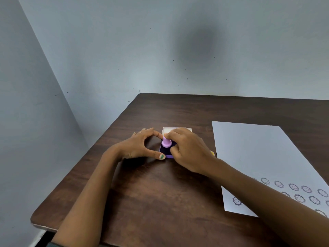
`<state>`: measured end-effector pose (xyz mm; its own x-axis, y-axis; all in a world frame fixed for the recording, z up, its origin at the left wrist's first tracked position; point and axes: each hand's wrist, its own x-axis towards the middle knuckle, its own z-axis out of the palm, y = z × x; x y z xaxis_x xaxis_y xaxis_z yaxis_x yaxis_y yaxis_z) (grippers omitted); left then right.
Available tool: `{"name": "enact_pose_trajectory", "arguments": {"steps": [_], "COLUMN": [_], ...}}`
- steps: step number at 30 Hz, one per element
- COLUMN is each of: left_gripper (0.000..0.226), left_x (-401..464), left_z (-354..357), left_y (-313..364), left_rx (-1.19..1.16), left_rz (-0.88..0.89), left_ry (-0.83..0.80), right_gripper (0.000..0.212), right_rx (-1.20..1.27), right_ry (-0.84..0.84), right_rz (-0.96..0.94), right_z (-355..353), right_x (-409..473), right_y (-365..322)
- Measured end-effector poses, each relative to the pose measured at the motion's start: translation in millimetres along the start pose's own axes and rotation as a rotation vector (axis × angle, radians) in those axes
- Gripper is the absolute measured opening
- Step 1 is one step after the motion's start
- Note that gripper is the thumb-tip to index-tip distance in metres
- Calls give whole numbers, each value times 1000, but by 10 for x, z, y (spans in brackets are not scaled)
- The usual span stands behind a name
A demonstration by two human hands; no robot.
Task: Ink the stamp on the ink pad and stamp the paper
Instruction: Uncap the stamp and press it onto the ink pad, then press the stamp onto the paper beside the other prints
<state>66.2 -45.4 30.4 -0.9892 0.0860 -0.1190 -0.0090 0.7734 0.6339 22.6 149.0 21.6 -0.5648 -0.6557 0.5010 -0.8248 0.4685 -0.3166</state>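
Observation:
A small pink-purple stamp (166,142) stands upright on the dark purple ink pad (165,150), its base touching the pad. My right hand (188,148) pinches the stamp's knob from above. My left hand (142,145) braces the pad's case, with the forefinger at its far left corner and the thumb at its near left corner. The pad's open white lid (168,130) lies flat behind it, partly hidden by my right hand. The white paper (258,154) lies to the right, with rows of purple flower-face prints along its near edge.
The dark wooden table (160,193) stands in a room corner, with grey walls behind and to the left. A small yellow object (212,153) peeks out beside my right wrist at the paper's left edge. The table's left edge runs diagonally near my left forearm.

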Motion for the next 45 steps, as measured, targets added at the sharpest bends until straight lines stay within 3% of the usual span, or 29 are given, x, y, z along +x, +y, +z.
{"name": "enact_pose_trajectory", "arguments": {"steps": [4,16,20,23,26,30,33,45], "left_gripper": [53,53,54,55,56,57,59,70], "left_x": [15,12,17,24,36,52,41,36], "left_z": [-3,-12,-14,-11,-9,-10,-17,-6], "left_y": [-18,-19,-27,-27,-36,-48,-48,-20], "left_rx": [6,1,0,-3,0,4,-33,-98], "left_rz": [0,-4,-24,9,2,1,2,7], "left_ry": [-3,-13,-10,-13,-15,-16,-8,35], "right_gripper": [19,18,19,19,15,11,15,19], "right_rx": [31,117,238,444,807,1452,1748,1805], "right_ry": [35,83,82,178,247,161,98,83], "right_rz": [2,74,176,338,573,782,929,933], "right_z": [49,65,-9,-102,-259,-507,-653,-861], "right_x": [32,108,163,179,166,105,19,-295], "right_y": [3,26,18,35,57,163,265,442]}}
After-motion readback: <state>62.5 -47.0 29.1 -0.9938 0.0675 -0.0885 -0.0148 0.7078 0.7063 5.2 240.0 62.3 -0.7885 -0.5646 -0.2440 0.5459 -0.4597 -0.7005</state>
